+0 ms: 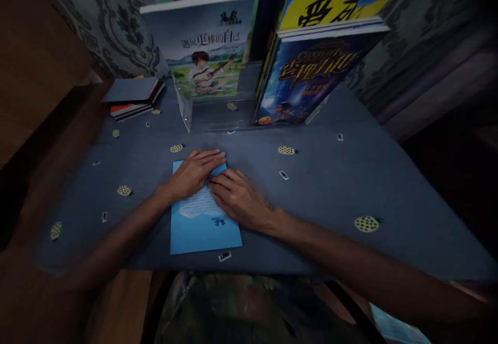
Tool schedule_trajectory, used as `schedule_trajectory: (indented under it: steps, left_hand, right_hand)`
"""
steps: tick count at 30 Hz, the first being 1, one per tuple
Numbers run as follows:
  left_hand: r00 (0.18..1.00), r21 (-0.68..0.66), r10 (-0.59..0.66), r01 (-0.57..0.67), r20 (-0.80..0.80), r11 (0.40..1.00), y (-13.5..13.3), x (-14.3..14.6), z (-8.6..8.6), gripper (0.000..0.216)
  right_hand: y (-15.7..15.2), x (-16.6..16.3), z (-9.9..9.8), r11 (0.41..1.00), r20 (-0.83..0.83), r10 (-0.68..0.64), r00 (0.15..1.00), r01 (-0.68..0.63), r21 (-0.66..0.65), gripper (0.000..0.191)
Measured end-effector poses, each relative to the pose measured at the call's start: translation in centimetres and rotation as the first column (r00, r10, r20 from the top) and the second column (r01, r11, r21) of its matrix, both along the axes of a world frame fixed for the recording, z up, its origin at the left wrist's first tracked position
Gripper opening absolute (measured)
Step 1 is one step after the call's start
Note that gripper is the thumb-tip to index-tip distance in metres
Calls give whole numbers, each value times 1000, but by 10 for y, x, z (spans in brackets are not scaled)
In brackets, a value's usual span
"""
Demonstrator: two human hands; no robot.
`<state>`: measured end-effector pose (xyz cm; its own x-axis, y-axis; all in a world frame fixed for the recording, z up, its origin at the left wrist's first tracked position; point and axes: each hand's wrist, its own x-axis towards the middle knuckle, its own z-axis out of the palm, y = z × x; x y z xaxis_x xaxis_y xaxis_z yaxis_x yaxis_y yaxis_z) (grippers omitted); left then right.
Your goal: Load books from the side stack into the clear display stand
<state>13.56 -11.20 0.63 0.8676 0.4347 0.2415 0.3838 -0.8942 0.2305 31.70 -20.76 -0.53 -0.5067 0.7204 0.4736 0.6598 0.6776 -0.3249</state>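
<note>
A thin blue book [206, 239] lies flat on the table near its front edge, with a pale block of printed text and a small dark logo facing up. My left hand [196, 172] rests across its upper part, fingers stretched out and lying flat towards the top right corner. Just below and to the right, my right hand [241, 198] lies over the book's right edge, its fingers slightly bent on the cover. The two hands nearly meet at the fingertips. They cover much of the book's upper right part.
Behind the hands, a clear acrylic stand [187, 110] holds a book with a guitar player [213, 48]. To its right stands a dark blue book [307, 74] before a yellow-and-blue one [330, 1]. A small stack of books [132, 92] lies at the back left. A patterned grey cloth [322, 193] covers the table.
</note>
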Motion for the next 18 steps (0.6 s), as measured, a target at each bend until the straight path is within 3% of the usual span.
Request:
schedule_trajectory:
  steps: [4,7,11,18]
  left_hand:
    - [1000,30,-2,1,27,1000,-1,0,1,41]
    - [1000,47,-1,1,11,999,-3,1,2,39]
    - [1000,85,-12,10,21,996,-3,1,1,38]
    - [998,124,-54,49,37,991,-3,0,3,37]
  right_hand:
    - [12,18,2,987,-305,-151,940,124,-105,33]
    - [24,30,2,952,-420,-281,863,194,-238,41]
    - [35,35,-2,937,-430,-296,853,172,-304,49]
    - [41,34,-11,947,-389,-217,895,97,-306,58]
